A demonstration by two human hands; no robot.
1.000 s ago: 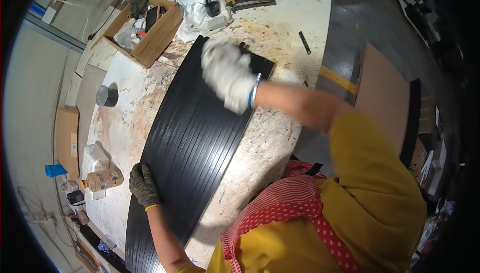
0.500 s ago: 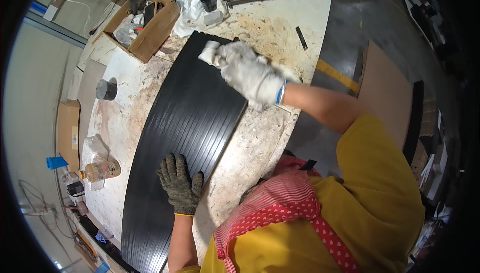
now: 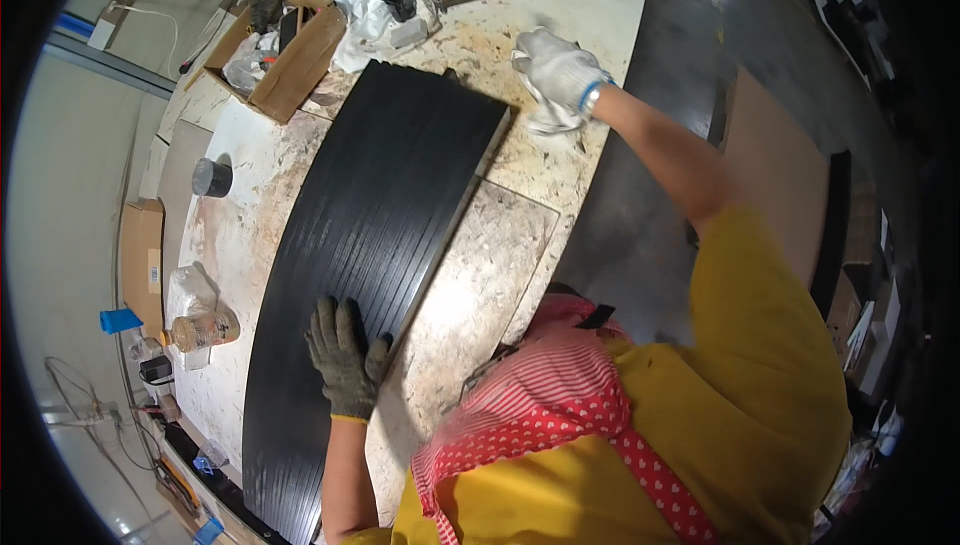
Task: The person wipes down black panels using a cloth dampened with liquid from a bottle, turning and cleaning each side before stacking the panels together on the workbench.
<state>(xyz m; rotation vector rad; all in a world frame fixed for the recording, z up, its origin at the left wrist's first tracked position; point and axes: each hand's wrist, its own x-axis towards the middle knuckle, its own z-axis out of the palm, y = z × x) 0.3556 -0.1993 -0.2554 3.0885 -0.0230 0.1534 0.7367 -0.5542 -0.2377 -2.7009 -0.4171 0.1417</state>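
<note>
And here lies the ribbed black panel (image 3: 345,215), stretched along the tabletop (image 3: 505,230) from just short of 12 o'clock down to 7. Over at 8 o'clock, the left hand (image 3: 345,355) in its dark glove rests spread on the ribs, fingers extended, thumb apart, clamped on nothing. Out at 1 o'clock, clear of the panel's far end, the right hand (image 3: 562,67) in a white glove has its fingers curled around a bunched white cloth (image 3: 553,122); whether the cloth touches the tabletop, I can't tell.

Now, how does this panel handle? It lies flat with no sag on show, so I judge it fairly stiff, more awkward than heavy for its length. Whether it's one piece or strips side by side, the view won't settle. That glossy sheen hints at a slippery face, and the fine ribs look easy to scuff, so a flat palm suits them better than a pinch. For lifting, the long edges look the best hold: one hand on the edge facing 9 o'clock, one on the pale edge facing 3, both near mid-length. The cloth looks soft, light and limp; any handful should do.
</note>
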